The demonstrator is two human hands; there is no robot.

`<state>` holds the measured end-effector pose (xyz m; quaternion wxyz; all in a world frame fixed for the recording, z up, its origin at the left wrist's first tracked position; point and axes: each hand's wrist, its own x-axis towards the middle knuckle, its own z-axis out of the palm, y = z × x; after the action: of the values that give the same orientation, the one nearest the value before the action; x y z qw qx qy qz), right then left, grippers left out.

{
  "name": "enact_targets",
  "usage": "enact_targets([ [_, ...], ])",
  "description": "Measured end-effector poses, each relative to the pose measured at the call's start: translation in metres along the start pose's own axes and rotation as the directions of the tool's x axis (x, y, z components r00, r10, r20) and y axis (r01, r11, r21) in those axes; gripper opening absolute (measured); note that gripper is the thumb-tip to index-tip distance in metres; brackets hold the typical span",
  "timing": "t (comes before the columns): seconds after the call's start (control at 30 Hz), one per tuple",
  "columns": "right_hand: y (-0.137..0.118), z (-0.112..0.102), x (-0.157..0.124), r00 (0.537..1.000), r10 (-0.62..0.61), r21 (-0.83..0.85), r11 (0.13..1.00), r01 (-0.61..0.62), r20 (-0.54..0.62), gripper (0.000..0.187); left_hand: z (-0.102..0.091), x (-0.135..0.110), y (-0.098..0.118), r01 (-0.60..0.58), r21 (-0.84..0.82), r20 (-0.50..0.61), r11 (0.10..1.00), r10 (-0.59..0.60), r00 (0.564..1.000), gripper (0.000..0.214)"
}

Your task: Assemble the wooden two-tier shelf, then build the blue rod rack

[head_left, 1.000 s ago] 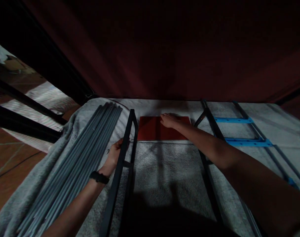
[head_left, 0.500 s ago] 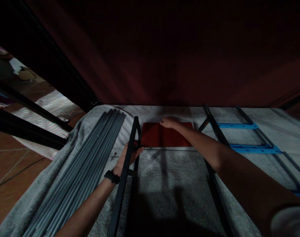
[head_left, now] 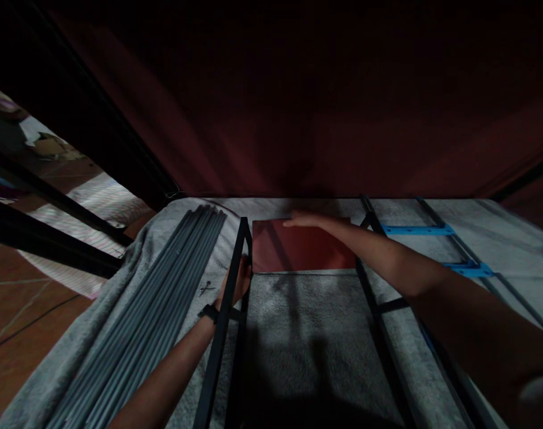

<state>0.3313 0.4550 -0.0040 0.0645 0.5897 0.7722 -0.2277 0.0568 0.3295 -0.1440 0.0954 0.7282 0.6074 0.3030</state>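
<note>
A flat red panel [head_left: 275, 247] with a pale lower edge spans the gap between the two sides of a black metal frame [head_left: 218, 351]. My right hand [head_left: 300, 219] grips the panel's far edge, fingers close together. At the near left corner of the panel, my left hand [head_left: 241, 279] is closed around the frame's left side; the bar in front hides part of it. A dark watch or band [head_left: 208, 312] circles my left wrist. My right forearm crosses over the frame's right side [head_left: 378, 322].
Several long grey tubes [head_left: 164, 298] lie bundled at the left on a grey blanket [head_left: 293, 304]. Small metal parts [head_left: 205, 288] rest beside them. To the right are blue brackets [head_left: 418, 230] on dark bars. A dark red curtain [head_left: 275, 149] hangs behind; black posts [head_left: 52, 238] stand left.
The red panel looks brighter and slightly larger, its tilt apparently changed. My left thumb no longer stretches toward the panel; those fingers are now curled. My right hand has moved slightly left.
</note>
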Motion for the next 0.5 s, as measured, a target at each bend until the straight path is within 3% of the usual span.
enact_targets([
  [0.2,-0.016,-0.014,-0.053,0.991,-0.042,-0.016,0.999,0.041,-0.124,0.038,-0.023,0.001,0.017,0.112,-0.284,0.088,0.952,-0.090,0.992,0.008],
  [0.3,-0.021,-0.011,-0.076,0.981,-0.061,-0.007,0.998,0.060,-0.183,0.037,-0.030,0.001,0.024,0.167,-0.422,0.105,0.891,-0.135,0.985,0.013],
  [0.5,-0.027,0.005,-0.111,0.933,-0.174,-0.049,0.985,0.167,-0.316,0.028,-0.037,0.001,0.026,0.252,-0.520,0.175,0.816,-0.187,0.967,0.018],
])
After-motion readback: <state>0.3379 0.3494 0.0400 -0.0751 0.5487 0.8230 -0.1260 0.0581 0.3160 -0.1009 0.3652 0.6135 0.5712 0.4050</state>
